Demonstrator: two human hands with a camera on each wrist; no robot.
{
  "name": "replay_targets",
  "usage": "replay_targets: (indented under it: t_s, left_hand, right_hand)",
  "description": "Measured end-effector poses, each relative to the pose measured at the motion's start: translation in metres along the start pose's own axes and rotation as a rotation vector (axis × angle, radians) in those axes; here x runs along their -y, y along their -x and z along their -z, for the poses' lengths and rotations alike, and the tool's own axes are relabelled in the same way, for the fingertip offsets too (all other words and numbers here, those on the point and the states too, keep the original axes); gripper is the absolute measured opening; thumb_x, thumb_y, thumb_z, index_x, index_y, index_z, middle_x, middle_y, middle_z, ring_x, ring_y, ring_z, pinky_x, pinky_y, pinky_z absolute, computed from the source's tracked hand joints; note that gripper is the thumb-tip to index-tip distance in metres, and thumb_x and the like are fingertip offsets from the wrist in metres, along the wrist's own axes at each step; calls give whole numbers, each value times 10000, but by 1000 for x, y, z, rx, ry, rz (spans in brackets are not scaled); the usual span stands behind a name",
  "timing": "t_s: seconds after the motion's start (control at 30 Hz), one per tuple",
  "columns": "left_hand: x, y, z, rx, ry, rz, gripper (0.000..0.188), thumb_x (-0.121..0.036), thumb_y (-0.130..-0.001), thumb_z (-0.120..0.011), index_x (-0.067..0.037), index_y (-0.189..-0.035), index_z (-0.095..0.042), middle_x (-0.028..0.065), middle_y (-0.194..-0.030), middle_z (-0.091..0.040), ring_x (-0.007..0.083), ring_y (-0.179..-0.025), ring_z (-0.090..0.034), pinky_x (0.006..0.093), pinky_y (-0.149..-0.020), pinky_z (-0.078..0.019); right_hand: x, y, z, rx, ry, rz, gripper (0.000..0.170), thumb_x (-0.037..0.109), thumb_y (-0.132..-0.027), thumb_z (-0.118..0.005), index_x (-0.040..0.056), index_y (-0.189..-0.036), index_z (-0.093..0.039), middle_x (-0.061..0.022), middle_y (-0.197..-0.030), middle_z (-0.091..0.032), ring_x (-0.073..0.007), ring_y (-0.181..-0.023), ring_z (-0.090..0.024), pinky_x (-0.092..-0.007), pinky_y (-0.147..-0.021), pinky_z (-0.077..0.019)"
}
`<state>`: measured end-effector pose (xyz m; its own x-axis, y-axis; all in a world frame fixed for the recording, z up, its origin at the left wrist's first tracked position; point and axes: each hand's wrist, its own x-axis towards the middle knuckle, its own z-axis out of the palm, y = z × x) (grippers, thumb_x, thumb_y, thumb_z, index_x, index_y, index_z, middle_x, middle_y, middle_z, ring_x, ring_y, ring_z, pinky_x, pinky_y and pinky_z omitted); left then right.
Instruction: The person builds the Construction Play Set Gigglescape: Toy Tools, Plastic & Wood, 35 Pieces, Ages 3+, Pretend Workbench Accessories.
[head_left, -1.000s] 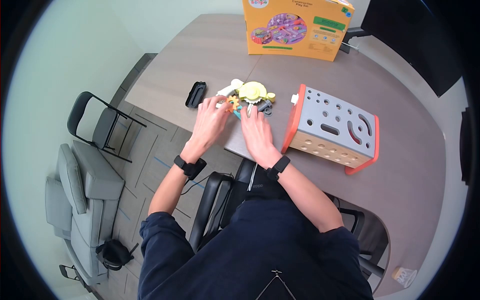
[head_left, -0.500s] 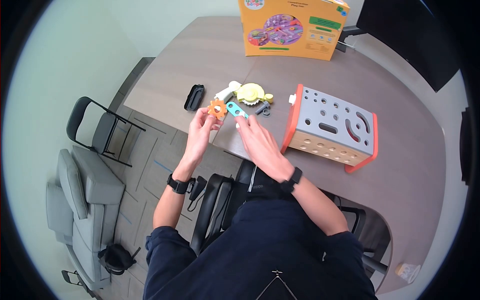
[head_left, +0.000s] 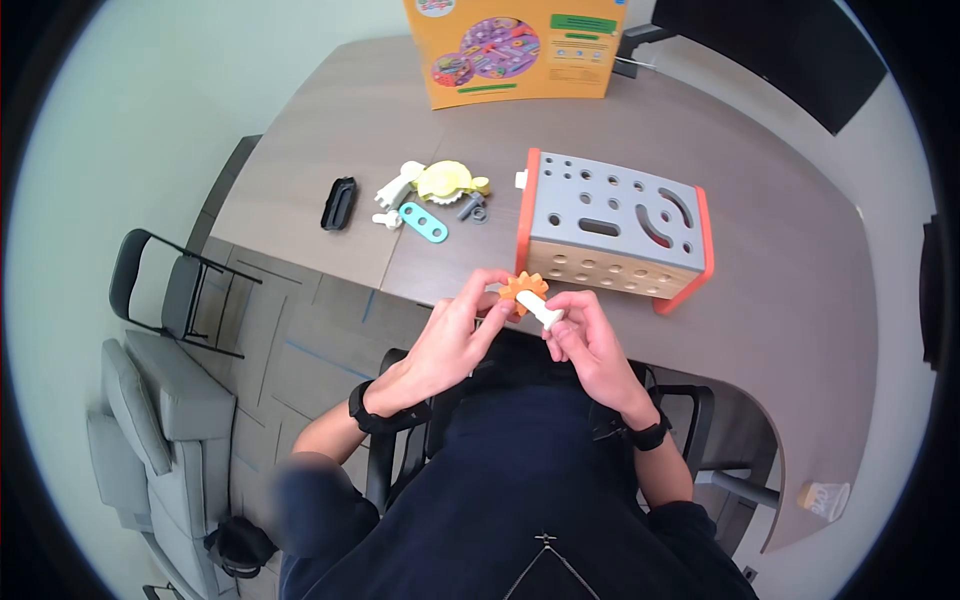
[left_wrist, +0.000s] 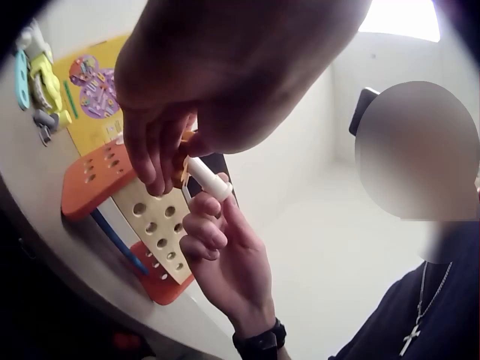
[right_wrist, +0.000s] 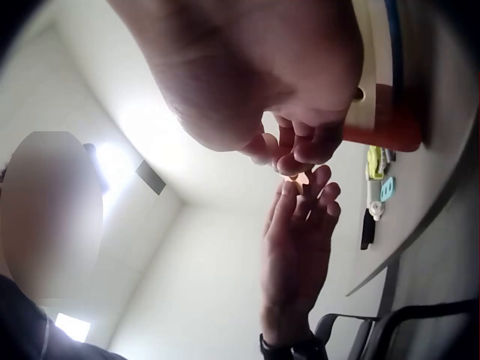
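Note:
In the head view the left hand (head_left: pixel 455 337) pinches an orange gear (head_left: pixel 524 289) between thumb and fingers, in front of the toy bench's lower left corner. The right hand (head_left: pixel 596 358) grips the headed end of a white bolt (head_left: pixel 540 309), whose other end meets the middle of the gear. How deep the bolt sits in the gear cannot be told. The left wrist view shows the white bolt (left_wrist: pixel 209 178) between both hands, with the gear partly hidden by the left fingers. A teal strip with holes (head_left: pixel 424 222) lies on the table.
A grey-topped toy bench (head_left: pixel 600 228) with red ends stands right of the loose parts. Yellow-green pieces (head_left: pixel 447 181), grey bolts (head_left: pixel 472 208), a small white piece (head_left: pixel 388 219) and a black tray (head_left: pixel 339 204) lie left. Behind stands a yellow box (head_left: pixel 515 50); a cup (head_left: pixel 823 500) is far right.
Both hands have moved right and toward the body, away from the loose parts. The left carries the gear; the right has left the teal strip and now holds the white bolt against the gear.

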<state>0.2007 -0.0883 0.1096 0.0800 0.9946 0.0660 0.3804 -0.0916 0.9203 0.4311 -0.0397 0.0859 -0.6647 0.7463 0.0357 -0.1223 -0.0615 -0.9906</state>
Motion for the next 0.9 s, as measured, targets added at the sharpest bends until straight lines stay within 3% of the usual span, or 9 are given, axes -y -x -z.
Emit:
replay_targets:
  t_s: [0.23,0.33,0.47,0.57,0.67,0.77,0.87,0.9]
  left_hand:
    - [-11,-16,-32,139,-121,-110,328,-72,-1117,-547,-29,-1427,-451,265,-1164,-772,407,-1067,-778,439,-825,-622]
    - [-9,-24,-39,173,-170,-184,330,-76,-1114,-553,-40,-1430,-463,257,-1177,-763,428,-1039,-772,460,-811,-619]
    - [-18,-34,-41,177,-233,-271,322,-82,-1098,-585,-49,-1410,-512,234,-1135,-753,458,-959,-750,481,-768,-599]
    - [-14,-42,-38,138,-330,-374,320,-78,-1071,-621,-51,-1386,-568,199,-1050,-737,445,-900,-720,485,-738,-576]
    - [-11,-48,-30,148,-537,-460,352,-101,-1024,-688,-79,-1368,-618,137,-1055,-718,371,-956,-702,451,-781,-561]
    - [-16,-57,-20,1,-750,-677,443,-208,-949,-792,-126,-1361,-650,81,-1152,-679,302,-1072,-644,437,-891,-519]
    - [-30,-63,-10,-37,-882,-663,598,-352,-859,-875,-147,-1374,-650,69,-1294,-624,286,-1181,-579,446,-983,-459]
    - [-28,-69,-8,-20,-926,-647,731,-535,-820,-865,-132,-1387,-640,108,-1434,-552,338,-1315,-523,520,-1114,-411]
  right_hand:
    - [-12,22,19,-335,571,154,399,100,-1041,-705,36,-1395,-533,-80,-1147,-610,-143,-877,-602,-299,-775,-522]
    - [-24,22,27,-430,380,218,424,98,-1014,-740,32,-1392,-559,-80,-1153,-610,-163,-899,-623,-311,-777,-534]
    - [-28,21,34,-354,232,196,388,101,-1036,-716,20,-1389,-579,-126,-1244,-673,-206,-1073,-695,-335,-883,-569]
    - [-32,19,34,-349,192,174,350,103,-1049,-702,13,-1367,-589,-136,-1245,-705,-219,-1102,-709,-353,-927,-573]
    - [-34,15,33,-353,243,182,325,104,-1055,-696,10,-1349,-593,-129,-1196,-718,-213,-1071,-717,-360,-937,-574]
    - [-35,13,32,-374,241,171,304,107,-1061,-690,10,-1332,-594,-133,-1191,-718,-214,-1064,-719,-368,-947,-573]
    - [-39,11,34,-402,235,186,297,110,-1062,-689,13,-1326,-594,-137,-1186,-719,-222,-1072,-723,-371,-947,-574]
    - [-38,10,35,-405,237,182,298,110,-1062,-689,12,-1326,-593,-138,-1188,-720,-225,-1077,-725,-373,-947,-575]
